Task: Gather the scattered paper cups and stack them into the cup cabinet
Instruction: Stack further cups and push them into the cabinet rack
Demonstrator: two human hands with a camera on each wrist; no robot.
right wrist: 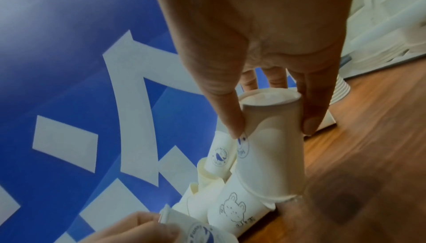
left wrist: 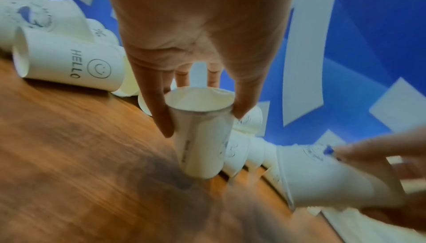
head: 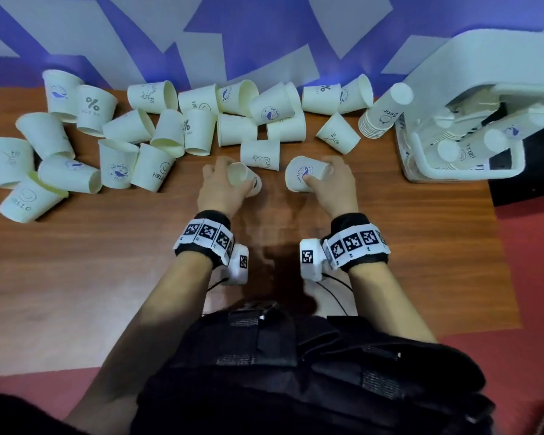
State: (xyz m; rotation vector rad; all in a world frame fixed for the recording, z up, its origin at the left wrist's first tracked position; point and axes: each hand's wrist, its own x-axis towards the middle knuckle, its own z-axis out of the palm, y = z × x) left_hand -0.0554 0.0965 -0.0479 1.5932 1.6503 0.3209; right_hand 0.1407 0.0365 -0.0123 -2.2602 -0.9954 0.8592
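Note:
Many white printed paper cups lie scattered along the back of the wooden table. My left hand grips one cup near its open rim; in the left wrist view the left hand pinches this cup between thumb and finger, its base close to the table. My right hand grips a whale-logo cup; in the right wrist view the right hand pinches that cup near its base, rim down. The white cup cabinet stands at the right, with stacked cups inside.
A long stack of cups lies on its side beside the cabinet. A bear-print cup lies just beyond and between my hands. Past the table's right edge is red floor. A blue and white wall rises behind the table.

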